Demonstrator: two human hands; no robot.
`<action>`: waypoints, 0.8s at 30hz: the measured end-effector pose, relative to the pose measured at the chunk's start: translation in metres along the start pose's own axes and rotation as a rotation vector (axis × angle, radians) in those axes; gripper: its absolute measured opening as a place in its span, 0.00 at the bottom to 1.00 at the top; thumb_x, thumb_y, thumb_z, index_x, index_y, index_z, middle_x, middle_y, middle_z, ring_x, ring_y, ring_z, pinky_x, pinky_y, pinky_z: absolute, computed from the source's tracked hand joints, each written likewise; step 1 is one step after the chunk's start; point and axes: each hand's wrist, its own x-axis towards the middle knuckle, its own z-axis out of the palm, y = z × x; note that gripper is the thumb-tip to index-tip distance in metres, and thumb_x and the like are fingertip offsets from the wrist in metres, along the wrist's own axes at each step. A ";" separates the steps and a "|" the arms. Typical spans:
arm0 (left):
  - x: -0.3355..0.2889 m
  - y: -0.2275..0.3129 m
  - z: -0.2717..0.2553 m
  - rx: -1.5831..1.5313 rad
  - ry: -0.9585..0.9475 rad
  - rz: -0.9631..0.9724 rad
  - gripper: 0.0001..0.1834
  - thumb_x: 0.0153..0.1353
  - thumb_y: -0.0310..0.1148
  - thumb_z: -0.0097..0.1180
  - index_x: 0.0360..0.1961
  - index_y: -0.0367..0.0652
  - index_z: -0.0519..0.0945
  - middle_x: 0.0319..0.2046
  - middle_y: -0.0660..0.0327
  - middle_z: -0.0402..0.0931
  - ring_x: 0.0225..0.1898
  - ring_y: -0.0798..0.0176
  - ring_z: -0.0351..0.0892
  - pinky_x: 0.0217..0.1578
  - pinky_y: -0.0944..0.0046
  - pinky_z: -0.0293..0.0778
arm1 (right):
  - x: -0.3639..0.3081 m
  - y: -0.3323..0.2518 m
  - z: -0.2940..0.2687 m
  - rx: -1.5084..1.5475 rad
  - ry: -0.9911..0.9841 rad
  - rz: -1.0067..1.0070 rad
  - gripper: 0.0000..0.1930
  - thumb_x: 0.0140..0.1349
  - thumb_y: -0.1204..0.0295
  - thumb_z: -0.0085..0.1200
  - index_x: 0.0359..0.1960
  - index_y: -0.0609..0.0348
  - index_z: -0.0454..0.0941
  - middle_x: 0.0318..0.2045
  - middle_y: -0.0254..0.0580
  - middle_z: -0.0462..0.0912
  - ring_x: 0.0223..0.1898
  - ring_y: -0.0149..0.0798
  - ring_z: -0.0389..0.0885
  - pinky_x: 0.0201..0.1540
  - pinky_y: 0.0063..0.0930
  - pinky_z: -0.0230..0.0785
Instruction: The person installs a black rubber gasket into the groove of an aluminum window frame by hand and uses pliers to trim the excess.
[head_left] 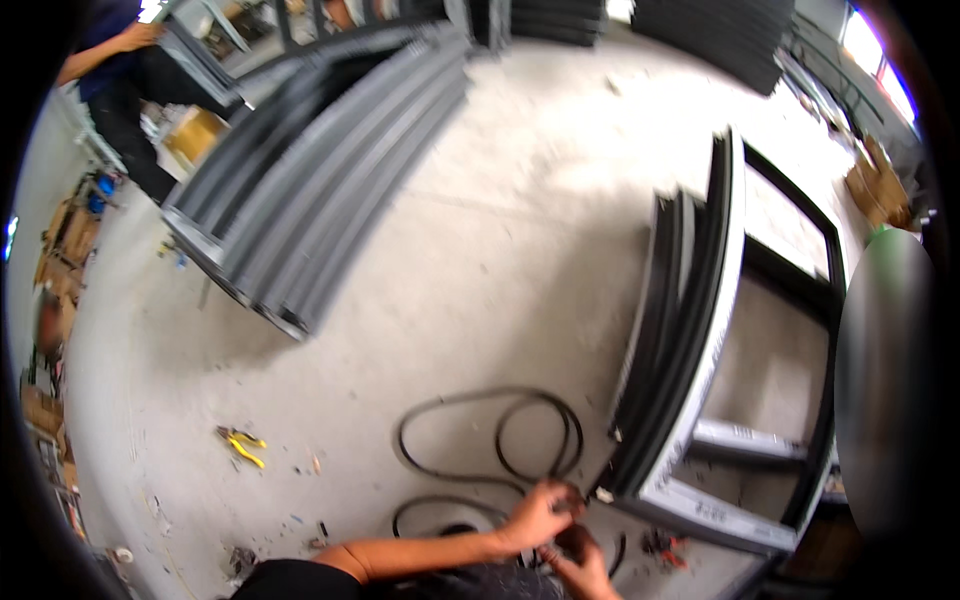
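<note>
My left hand [545, 512] is closed, its fingers pinched beside the lower left corner of a window frame [722, 340]. A thin black strip [490, 400] lies in loose loops on the floor and runs up to that hand. Just below, nearly touching it, my right hand [582, 568] has its fingers curled together; whatever they hold is too small and dark to make out. The frame is grey and black, with crossbars and openings, and rests tilted on a stack of dark profiles [665, 310].
Yellow-handled pliers [245, 445] lie on the floor at left, among small scraps. A large stack of grey frames [330, 150] stands at far left, near another person [125, 90]. A blurred, rounded grey object [885, 380] is close at right. Cardboard [878, 188] sits farther back.
</note>
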 end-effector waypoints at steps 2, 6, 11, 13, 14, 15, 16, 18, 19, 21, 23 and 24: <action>0.002 -0.007 0.004 -0.006 0.051 0.000 0.13 0.57 0.39 0.63 0.38 0.42 0.81 0.40 0.57 0.79 0.47 0.55 0.75 0.49 0.59 0.70 | 0.010 0.043 0.049 0.363 0.220 0.015 0.10 0.62 0.74 0.57 0.41 0.67 0.76 0.36 0.40 0.79 0.38 0.33 0.76 0.42 0.27 0.69; 0.017 -0.003 -0.007 -0.170 -0.148 -0.193 0.15 0.58 0.42 0.62 0.37 0.41 0.81 0.38 0.55 0.80 0.44 0.58 0.78 0.46 0.62 0.71 | 0.013 -0.008 0.051 0.603 0.275 0.123 0.14 0.63 0.74 0.55 0.48 0.65 0.71 0.37 0.39 0.79 0.38 0.31 0.76 0.42 0.24 0.70; 0.051 0.014 -0.011 -0.483 -0.076 -0.282 0.20 0.64 0.43 0.58 0.47 0.37 0.77 0.39 0.61 0.79 0.38 0.68 0.78 0.42 0.66 0.74 | -0.002 -0.013 0.039 0.483 0.317 0.078 0.09 0.65 0.72 0.52 0.43 0.62 0.71 0.28 0.35 0.77 0.26 0.27 0.73 0.24 0.20 0.67; 0.066 0.015 -0.005 -0.526 -0.215 -0.374 0.20 0.65 0.43 0.57 0.47 0.35 0.78 0.37 0.62 0.80 0.38 0.70 0.77 0.41 0.68 0.73 | -0.006 -0.019 0.034 0.614 0.297 0.157 0.07 0.66 0.71 0.53 0.40 0.59 0.70 0.25 0.34 0.76 0.22 0.26 0.71 0.18 0.19 0.61; 0.072 0.016 -0.002 -0.549 -0.298 -0.419 0.20 0.65 0.43 0.57 0.47 0.34 0.78 0.36 0.62 0.80 0.38 0.71 0.77 0.40 0.69 0.73 | -0.008 -0.022 0.031 0.656 0.281 0.207 0.07 0.66 0.71 0.53 0.40 0.58 0.70 0.24 0.33 0.76 0.22 0.27 0.72 0.19 0.18 0.62; 0.075 0.015 0.001 -0.474 -0.300 -0.363 0.20 0.65 0.43 0.56 0.46 0.34 0.79 0.36 0.61 0.80 0.37 0.70 0.77 0.39 0.68 0.73 | -0.009 -0.024 0.027 0.699 0.264 0.256 0.07 0.65 0.70 0.53 0.39 0.57 0.70 0.24 0.33 0.76 0.22 0.27 0.73 0.20 0.18 0.62; 0.078 0.012 0.004 -0.399 -0.300 -0.305 0.20 0.65 0.43 0.56 0.46 0.34 0.79 0.36 0.60 0.81 0.37 0.69 0.78 0.38 0.67 0.74 | -0.009 -0.026 0.025 0.727 0.246 0.271 0.07 0.66 0.70 0.53 0.39 0.57 0.71 0.24 0.33 0.76 0.22 0.27 0.73 0.21 0.18 0.63; 0.077 0.015 0.004 -0.298 -0.268 -0.246 0.20 0.65 0.43 0.56 0.45 0.33 0.80 0.36 0.59 0.82 0.37 0.68 0.78 0.37 0.67 0.74 | -0.011 -0.030 0.025 0.793 0.187 0.302 0.06 0.66 0.68 0.53 0.39 0.56 0.71 0.24 0.33 0.75 0.22 0.28 0.73 0.23 0.18 0.64; 0.076 0.016 0.006 -0.282 -0.254 -0.242 0.20 0.65 0.43 0.56 0.43 0.33 0.80 0.36 0.58 0.82 0.37 0.67 0.78 0.37 0.66 0.74 | -0.011 -0.031 0.023 0.798 0.183 0.321 0.06 0.66 0.68 0.52 0.39 0.55 0.71 0.24 0.33 0.75 0.23 0.28 0.74 0.24 0.18 0.64; 0.079 0.019 0.008 -0.159 -0.256 -0.221 0.21 0.65 0.44 0.55 0.42 0.32 0.81 0.36 0.56 0.82 0.36 0.66 0.78 0.37 0.66 0.73 | -0.012 -0.030 0.021 0.809 0.170 0.360 0.06 0.67 0.67 0.52 0.38 0.55 0.72 0.24 0.33 0.75 0.23 0.29 0.74 0.26 0.19 0.65; 0.084 0.020 0.007 0.064 -0.288 -0.190 0.22 0.65 0.45 0.55 0.43 0.32 0.80 0.36 0.54 0.82 0.36 0.66 0.79 0.37 0.66 0.73 | -0.011 -0.037 0.018 0.858 0.163 0.392 0.07 0.67 0.67 0.51 0.38 0.56 0.72 0.24 0.33 0.75 0.24 0.29 0.74 0.26 0.19 0.65; 0.082 0.019 0.007 0.014 -0.274 -0.175 0.22 0.65 0.46 0.55 0.42 0.32 0.80 0.35 0.54 0.82 0.35 0.65 0.79 0.37 0.66 0.73 | -0.011 -0.039 0.018 0.882 0.160 0.408 0.07 0.67 0.66 0.51 0.38 0.56 0.72 0.24 0.33 0.75 0.24 0.30 0.74 0.26 0.19 0.65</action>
